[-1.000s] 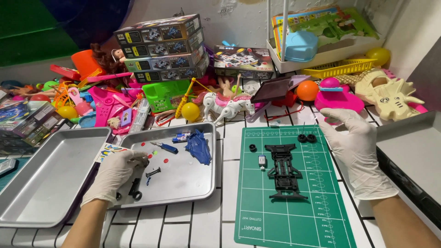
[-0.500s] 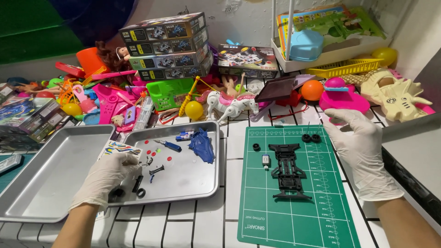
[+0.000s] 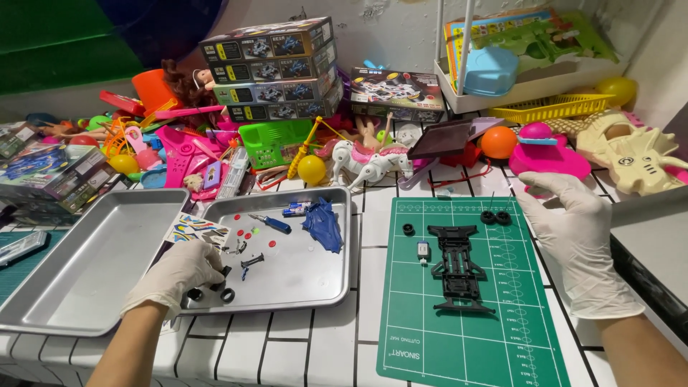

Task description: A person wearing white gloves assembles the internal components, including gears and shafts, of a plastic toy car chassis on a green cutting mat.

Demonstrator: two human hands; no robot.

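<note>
My left hand (image 3: 175,276), in a white glove, rests on the near left corner of the right metal tray (image 3: 301,276), fingers curled around small black parts, with a small black wheel (image 3: 228,294) beside it. The tray also holds a blue screwdriver (image 3: 271,223), a blue car body shell (image 3: 322,223), a sticker sheet (image 3: 195,230) and small red and green bits. My right hand (image 3: 577,233), gloved and open, hovers over the right edge of the green cutting mat (image 3: 469,330). On the mat lie a black toy car chassis (image 3: 456,266), a small motor (image 3: 423,250) and black tyres (image 3: 495,216).
An empty metal tray (image 3: 86,265) sits at the left. Stacked model car boxes (image 3: 269,68), plastic toys, a white toy horse (image 3: 369,161), an orange ball (image 3: 499,141) and a dinosaur skull toy (image 3: 634,154) crowd the back. A white rack (image 3: 527,86) stands at back right.
My left hand has slid toward the tray's near left corner and curled over small black parts. My right hand has stayed open near the mat's right edge.
</note>
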